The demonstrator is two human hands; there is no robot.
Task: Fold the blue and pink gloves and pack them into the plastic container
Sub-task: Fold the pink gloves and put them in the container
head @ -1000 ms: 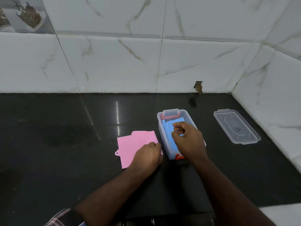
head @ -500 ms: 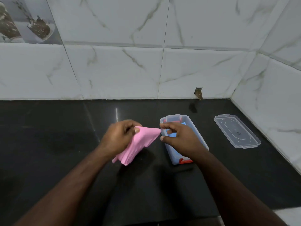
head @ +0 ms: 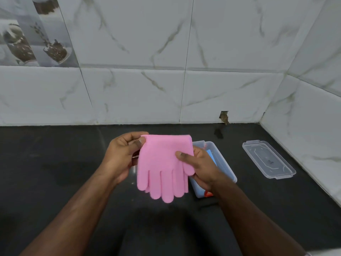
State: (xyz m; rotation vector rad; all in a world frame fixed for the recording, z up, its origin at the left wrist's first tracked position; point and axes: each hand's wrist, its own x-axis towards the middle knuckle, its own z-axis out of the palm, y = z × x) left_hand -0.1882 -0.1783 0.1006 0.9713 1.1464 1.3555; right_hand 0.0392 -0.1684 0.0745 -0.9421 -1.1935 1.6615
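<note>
Presently, nearest the camera, two bare forearms are seen entering from 7 and 5 o'clock.

Item: pink gloves. Held in the air above the black counter at centre frame, cuff edge uppermost, fingers hanging toward 6 o'clock. A second layer is seen behind the front one, so a stacked pair is judged likely. The left hand is pinched on the upper corner at 10 o'clock, thumb in front. The right hand is clasped on the edge at 3 o'clock, thumb laid across the front, fingers curled behind.

Handling, as judged: light, soft and limp, probably rubbery with some grip; the dangling fingers would flop if unsupported. Hold is best taken at the cuff corners and the fold made across the palm.

Item: plastic container. Set on the counter at 3 o'clock, just behind the right hand, lid off. The blue gloves are seen lying inside, largely hidden.

Item: clear lid. Laid flat farther toward 3 o'clock, well apart from the container.

Farthest: marble-patterned wall tiles.
</note>
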